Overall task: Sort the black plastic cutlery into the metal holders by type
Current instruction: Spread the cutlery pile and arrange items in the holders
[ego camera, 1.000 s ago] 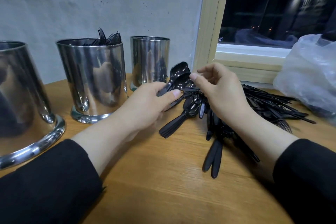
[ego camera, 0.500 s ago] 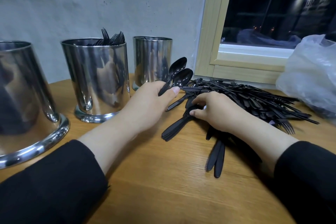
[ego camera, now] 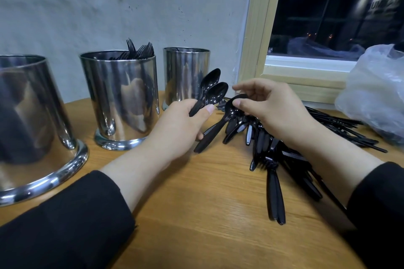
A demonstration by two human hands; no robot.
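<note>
Risen from the pile [ego camera: 284, 144], right hand [ego camera: 271, 107] pinches 1 spoon [ego camera: 220, 125]; left hand [ego camera: 179, 124] grips 2 spoons [ego camera: 211, 91] over wooden table [ego camera: 207, 214].

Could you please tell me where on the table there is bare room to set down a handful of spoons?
Bare wood shows along the near edge of the table, between the sleeves and left of the pile. A narrower patch lies before the middle holder. The right side is crowded, with cutlery running to the bag.
</note>
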